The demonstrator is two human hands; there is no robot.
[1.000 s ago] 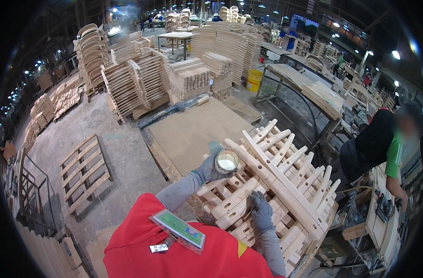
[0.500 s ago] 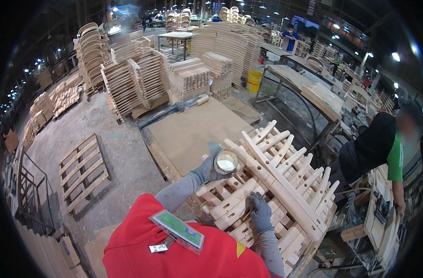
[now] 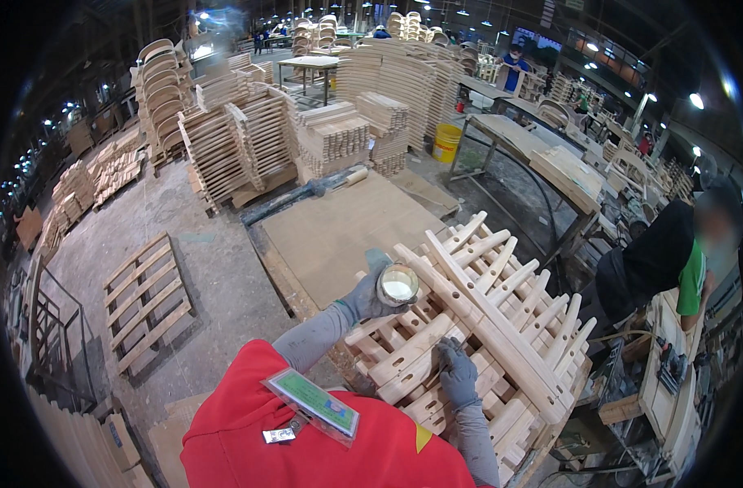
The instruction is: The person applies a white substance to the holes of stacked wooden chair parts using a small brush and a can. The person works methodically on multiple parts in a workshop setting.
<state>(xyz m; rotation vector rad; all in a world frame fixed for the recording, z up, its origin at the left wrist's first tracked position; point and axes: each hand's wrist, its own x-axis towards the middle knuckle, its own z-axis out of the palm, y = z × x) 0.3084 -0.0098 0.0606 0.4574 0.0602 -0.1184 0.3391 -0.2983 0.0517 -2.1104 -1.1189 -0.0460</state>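
Holding a cup (image 3: 398, 283), left hand (image 3: 363, 299) partly hidden

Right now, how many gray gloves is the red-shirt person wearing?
2: one on the left hand holding the cup, one on the right hand over the wooden pieces.

Left of the grip, a slatted wooden pallet (image 3: 147, 302) lies on the grey floor (image 3: 225, 276). Beyond the grip stand a tall stack of curved wooden frames (image 3: 157, 99), a yellow bucket (image 3: 445, 145) and, farther off, a pale-topped table (image 3: 308, 62). Right of the grip, a co-worker (image 3: 644, 254) with a green sleeve (image 3: 691, 278) bends beside a cluttered workbench (image 3: 658, 407).
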